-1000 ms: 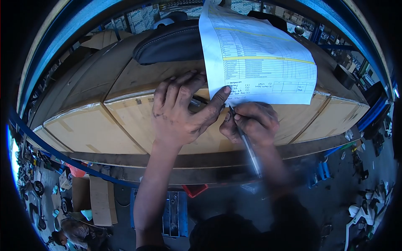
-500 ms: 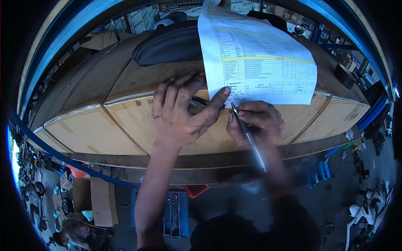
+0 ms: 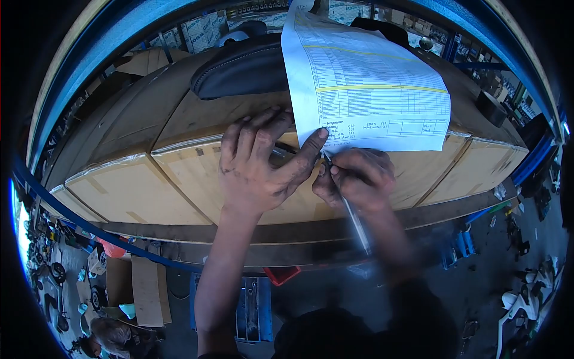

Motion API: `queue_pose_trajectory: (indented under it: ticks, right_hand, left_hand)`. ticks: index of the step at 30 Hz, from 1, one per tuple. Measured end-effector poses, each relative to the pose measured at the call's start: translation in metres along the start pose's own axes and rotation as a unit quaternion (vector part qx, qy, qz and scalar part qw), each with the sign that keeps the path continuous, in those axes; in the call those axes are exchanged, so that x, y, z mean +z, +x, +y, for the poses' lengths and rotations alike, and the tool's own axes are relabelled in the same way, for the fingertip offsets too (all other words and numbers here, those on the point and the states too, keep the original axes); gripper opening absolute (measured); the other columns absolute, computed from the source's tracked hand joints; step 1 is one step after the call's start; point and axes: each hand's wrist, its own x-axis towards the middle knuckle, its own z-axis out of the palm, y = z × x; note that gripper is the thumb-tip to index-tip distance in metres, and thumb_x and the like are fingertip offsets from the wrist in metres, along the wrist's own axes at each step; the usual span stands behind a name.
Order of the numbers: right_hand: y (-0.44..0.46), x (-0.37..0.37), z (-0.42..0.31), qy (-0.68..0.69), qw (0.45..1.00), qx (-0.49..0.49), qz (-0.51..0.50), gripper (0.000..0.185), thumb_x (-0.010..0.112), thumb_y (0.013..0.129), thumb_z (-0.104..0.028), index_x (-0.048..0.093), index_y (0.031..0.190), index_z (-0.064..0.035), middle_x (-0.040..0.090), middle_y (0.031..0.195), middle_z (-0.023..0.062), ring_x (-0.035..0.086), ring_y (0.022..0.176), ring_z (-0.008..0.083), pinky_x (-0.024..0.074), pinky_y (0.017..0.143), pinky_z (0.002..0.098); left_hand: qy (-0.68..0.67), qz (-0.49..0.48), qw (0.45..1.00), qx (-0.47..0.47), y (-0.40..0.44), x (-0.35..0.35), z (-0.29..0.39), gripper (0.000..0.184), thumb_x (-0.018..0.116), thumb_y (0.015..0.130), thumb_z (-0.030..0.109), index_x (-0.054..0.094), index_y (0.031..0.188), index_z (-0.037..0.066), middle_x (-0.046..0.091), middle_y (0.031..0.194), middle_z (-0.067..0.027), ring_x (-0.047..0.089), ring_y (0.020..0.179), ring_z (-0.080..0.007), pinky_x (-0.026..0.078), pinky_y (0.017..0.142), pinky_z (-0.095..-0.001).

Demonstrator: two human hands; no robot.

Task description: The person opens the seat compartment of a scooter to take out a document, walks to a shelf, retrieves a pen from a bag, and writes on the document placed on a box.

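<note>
A printed sheet of paper (image 3: 382,102) with table rows, yellow lines and handwritten notes lies over the edge of a cardboard box (image 3: 185,173). My left hand (image 3: 263,155) rests on the box with its fingers spread, the thumb pressing the sheet's lower left corner. Under that hand a small dark object (image 3: 283,149) shows in part; its kind I cannot make out. My right hand (image 3: 362,179) is closed around a pen (image 3: 356,224), its tip at the paper's bottom edge near my left thumb.
Behind my left hand sits a black stitched seat (image 3: 242,66). A roll of dark tape (image 3: 491,107) stands at the right on the boxes. Below are a blue toolbox (image 3: 254,311), a red bin (image 3: 281,274) and an open carton (image 3: 149,290). A person (image 3: 116,338) is low at left.
My right hand and the pen have shifted slightly left, the tip now closer to my left thumb. The left hand stays nearly in place.
</note>
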Motion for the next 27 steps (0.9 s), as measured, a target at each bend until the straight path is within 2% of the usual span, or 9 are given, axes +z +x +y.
queue_pose_trajectory:
  ticks: [11, 27]
  right_hand:
    - [0.0028, 0.0011, -0.0014, -0.009, 1.000, 0.008, 0.010, 0.030, 0.074, 0.055, 0.000, 0.045, 0.060, -0.0069, 0.052, 0.068, 0.0039, 0.055, 0.049, 0.0148, 0.0387, 0.041, 0.0268]
    - [-0.0010, 0.0010, -0.0012, -0.019, 1.000, 0.013, -0.001, 0.030, 0.075, 0.056, -0.004, 0.045, 0.061, -0.0070, 0.053, 0.070, 0.0044, 0.056, 0.050, 0.0145, 0.0379, 0.041, 0.0263]
  left_hand:
    - [0.001, 0.000, 1.000, 0.004, 0.0006, -0.0002, -0.0002, 0.045, 0.071, 0.077, 0.039, 0.066, 0.121, 0.034, 0.058, 0.120, -0.0041, 0.057, 0.108, -0.0216, 0.039, 0.093, -0.0423]
    - [0.000, -0.008, 1.000, 0.002, 0.0008, -0.0018, -0.0003, 0.045, 0.071, 0.076, 0.039, 0.067, 0.121, 0.035, 0.058, 0.120, -0.0038, 0.057, 0.108, -0.0216, 0.038, 0.094, -0.0417]
